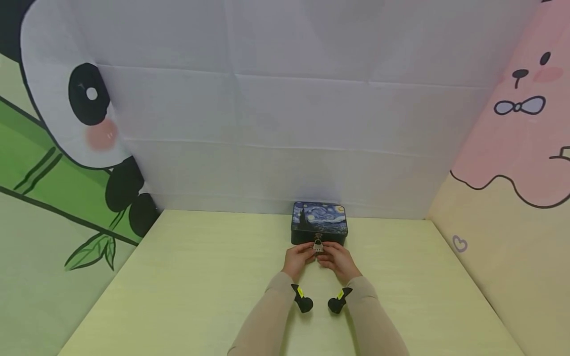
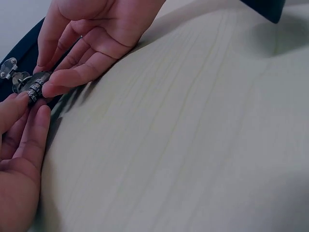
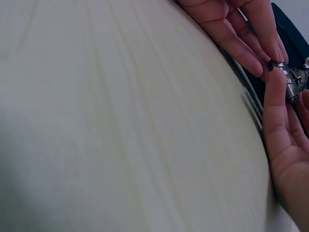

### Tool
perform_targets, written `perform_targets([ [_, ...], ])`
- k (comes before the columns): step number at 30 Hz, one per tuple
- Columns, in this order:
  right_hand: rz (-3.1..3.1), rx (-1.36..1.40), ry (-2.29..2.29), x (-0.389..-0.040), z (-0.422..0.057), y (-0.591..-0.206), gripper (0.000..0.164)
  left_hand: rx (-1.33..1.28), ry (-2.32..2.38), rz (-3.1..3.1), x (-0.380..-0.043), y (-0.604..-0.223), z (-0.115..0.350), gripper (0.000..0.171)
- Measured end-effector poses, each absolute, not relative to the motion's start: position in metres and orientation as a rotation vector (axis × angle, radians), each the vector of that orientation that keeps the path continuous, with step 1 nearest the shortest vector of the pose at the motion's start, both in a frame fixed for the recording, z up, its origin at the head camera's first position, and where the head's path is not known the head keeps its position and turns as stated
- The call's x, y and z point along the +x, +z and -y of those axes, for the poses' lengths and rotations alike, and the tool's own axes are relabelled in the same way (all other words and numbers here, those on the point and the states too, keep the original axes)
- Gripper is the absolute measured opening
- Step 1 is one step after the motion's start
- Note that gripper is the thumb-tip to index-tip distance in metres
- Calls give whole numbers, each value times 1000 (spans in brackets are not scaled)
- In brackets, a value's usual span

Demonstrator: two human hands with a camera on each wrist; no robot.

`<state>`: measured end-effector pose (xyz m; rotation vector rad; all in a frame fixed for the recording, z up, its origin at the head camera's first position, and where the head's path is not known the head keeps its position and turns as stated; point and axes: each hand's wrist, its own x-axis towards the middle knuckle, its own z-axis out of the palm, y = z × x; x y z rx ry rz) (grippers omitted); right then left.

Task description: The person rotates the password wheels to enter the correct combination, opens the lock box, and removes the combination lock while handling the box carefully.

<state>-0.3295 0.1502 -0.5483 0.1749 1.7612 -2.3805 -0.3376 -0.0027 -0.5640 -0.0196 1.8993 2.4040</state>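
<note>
Beyond beige sleeves (image 1: pixel 267 316) over a pale table (image 1: pixel 200 287), a person's left hand (image 1: pixel 298 260) and right hand (image 1: pixel 340 261) pinch a padlock (image 1: pixel 318 246), its dials (image 2: pixel 35 90) too small to read, at the front clasp (image 1: pixel 318 237) of a box (image 1: pixel 303 238) with a starry-sky lid (image 1: pixel 322 217), near a white wall (image 1: pixel 276 118).

A pale table (image 1: pixel 200 287) bears a painted box (image 1: pixel 324 218).

A: So what sort of place is this, home or lab?

B: Can't tell the building tbh. Just looks boxed in: creased white sheet (image 1: pixel 303 113) at the back, cartoon panda (image 1: pixel 49 79) on the left wall (image 1: pixel 35 287), pink cartoon critter (image 1: pixel 503 143) with a bow tie (image 1: pixel 518 107) on the right wall (image 1: pixel 525 267), pale wood-grain surface (image 1: pixel 178 282) between them.
</note>
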Motion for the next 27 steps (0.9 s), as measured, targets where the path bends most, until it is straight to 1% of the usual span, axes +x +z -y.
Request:
perform_targets([
  [17, -1795, 119, -2330, -330, -151, -544, 42, 31, 2427, -1909, -339, -562, 2, 33],
  [27, -1776, 130, -2372, -330, -148, -548, 41, 47, 2427, -1903, -336, -563, 3, 35],
])
